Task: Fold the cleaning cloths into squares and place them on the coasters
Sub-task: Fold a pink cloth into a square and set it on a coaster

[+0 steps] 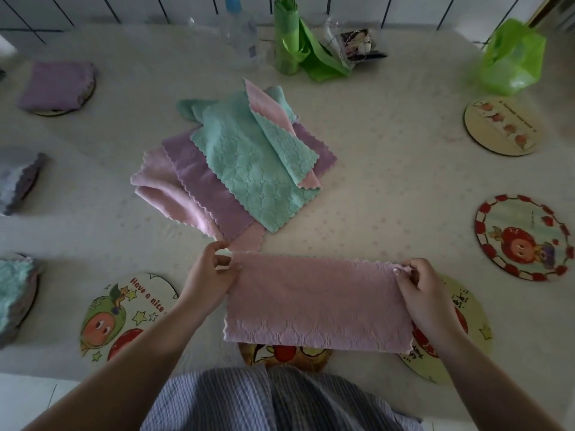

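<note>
I hold a pink cleaning cloth (314, 301), folded into a long strip, stretched between both hands near the table's front edge. My left hand (211, 275) pinches its upper left corner and my right hand (420, 290) grips its upper right corner. Behind it lies a pile of unfolded cloths (239, 163) in teal, purple and pink. Round coasters lie around: an apple one (124, 318) at front left, one (286, 354) half hidden under the cloth, one (466, 331) under my right hand, a strawberry one (522, 237) and a pale one (501, 127) at right.
Folded cloths rest on coasters along the left: purple (56, 87), grey (18, 178) and teal (15, 293). At the back stand a clear bottle (236, 35), a green bag roll (289, 35), a small packet (357, 45) and a green plastic bag (513, 57).
</note>
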Action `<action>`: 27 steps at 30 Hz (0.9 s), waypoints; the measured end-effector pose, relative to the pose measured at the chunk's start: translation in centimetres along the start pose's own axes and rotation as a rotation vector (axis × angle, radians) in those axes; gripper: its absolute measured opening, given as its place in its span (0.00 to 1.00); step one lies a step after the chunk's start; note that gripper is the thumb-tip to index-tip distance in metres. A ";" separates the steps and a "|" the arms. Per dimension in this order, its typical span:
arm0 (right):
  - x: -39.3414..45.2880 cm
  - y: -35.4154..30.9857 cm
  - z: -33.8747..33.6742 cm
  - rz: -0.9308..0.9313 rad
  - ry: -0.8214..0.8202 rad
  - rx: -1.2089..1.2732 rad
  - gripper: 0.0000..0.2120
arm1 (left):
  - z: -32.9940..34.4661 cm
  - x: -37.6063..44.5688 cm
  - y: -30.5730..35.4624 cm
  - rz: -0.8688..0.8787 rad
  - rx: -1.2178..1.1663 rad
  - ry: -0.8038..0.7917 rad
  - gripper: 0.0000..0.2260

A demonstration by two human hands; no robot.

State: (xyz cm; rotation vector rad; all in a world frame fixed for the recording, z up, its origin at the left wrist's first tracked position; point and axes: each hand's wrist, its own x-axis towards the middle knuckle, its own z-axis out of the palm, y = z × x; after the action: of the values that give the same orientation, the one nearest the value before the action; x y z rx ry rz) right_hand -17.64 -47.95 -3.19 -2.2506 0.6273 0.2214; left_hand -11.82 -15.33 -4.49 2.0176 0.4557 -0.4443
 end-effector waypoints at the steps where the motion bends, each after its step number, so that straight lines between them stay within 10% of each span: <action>1: 0.1 0.0 0.0 0.004 -0.001 0.006 0.09 | 0.0 0.2 -0.1 0.001 0.008 0.005 0.19; 15: 0.0 -0.4 0.1 0.016 0.043 0.098 0.21 | 0.3 -0.1 0.2 0.069 0.085 0.086 0.18; 19: -2.7 -1.2 0.0 -0.258 0.111 -0.184 0.28 | 0.9 -4.0 0.6 0.418 0.349 0.153 0.12; 27: -8.0 -2.0 7.0 -0.549 -0.260 -0.538 0.26 | 6.4 -6.8 -1.4 0.949 0.795 -0.290 0.19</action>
State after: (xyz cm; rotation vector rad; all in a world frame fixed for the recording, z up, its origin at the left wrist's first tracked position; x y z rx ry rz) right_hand -23.28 -38.70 -3.92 -2.7391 -0.2293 0.4322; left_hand -19.18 -21.26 -5.09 2.5513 -0.9867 -0.3137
